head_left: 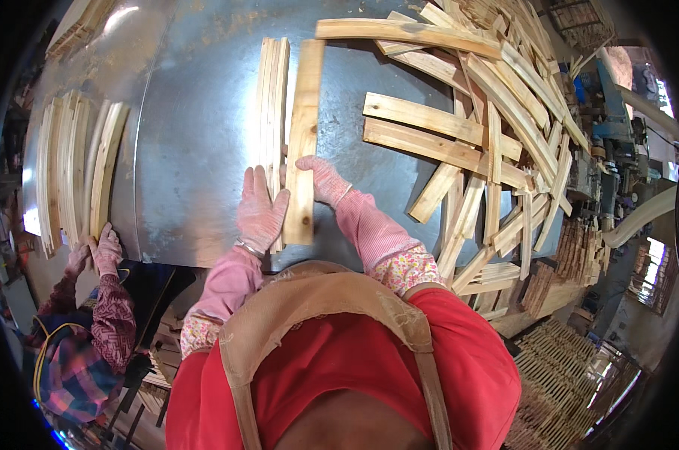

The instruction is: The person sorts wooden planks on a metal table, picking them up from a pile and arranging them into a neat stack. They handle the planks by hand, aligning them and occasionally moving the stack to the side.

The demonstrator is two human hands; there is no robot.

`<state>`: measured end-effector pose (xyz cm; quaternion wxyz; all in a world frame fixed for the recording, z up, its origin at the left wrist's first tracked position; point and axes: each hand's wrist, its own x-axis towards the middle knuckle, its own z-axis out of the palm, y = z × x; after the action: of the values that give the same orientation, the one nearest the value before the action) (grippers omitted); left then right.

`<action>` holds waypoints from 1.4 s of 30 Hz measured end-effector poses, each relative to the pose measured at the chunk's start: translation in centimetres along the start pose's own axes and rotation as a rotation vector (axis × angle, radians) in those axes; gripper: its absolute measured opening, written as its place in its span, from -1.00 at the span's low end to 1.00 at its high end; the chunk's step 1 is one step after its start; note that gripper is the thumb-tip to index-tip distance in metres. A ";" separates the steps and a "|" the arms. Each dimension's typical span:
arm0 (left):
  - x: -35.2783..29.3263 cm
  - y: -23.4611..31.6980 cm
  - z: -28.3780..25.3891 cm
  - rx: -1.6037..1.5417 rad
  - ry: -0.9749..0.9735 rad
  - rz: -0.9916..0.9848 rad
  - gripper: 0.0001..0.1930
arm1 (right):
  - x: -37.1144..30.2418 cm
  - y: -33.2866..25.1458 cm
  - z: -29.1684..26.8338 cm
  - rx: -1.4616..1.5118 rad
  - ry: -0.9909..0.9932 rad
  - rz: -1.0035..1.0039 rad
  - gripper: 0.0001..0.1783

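Both my hands wear pale pinkish work gloves over a metal table (197, 150). My right hand (324, 178) is closed on the edge of a wooden slat (305, 97), which is slightly blurred and shows a few dark knots. Just left of it, several slats stand side by side in a narrow row (271, 90). My left hand (260, 211) rests its outstretched fingers along the near end of that row, thumb apart and pointing toward the slat. The right fingertips beneath the slat are hidden.
A large jumbled heap of slats (504, 97) covers the table's right side. At the left, a co-worker's gloved hands (103, 251) touch the near end of another row of slats (65, 165). Stacked wood (557, 367) stands beyond the table at lower right.
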<state>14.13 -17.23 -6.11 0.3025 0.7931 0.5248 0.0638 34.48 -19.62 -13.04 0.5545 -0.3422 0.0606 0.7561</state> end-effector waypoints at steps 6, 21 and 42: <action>-1.7 4.2 -1.5 0.166 -0.068 -0.138 0.12 | -7.4 -4.8 10.1 -1.831 0.074 0.145 -0.13; -2.3 2.9 -2.7 0.263 -0.037 -0.257 0.01 | -18.6 -23.2 -7.3 -2.487 0.748 -0.473 -0.63; -2.7 3.9 -1.7 0.325 0.010 -0.283 0.08 | -11.9 -26.3 -4.8 -2.576 0.782 -0.344 -0.21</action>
<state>15.36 -19.94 -2.03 0.1739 0.7496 0.6357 -0.0609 61.61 -21.41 -2.10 -0.1232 -0.8074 -0.5747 0.0515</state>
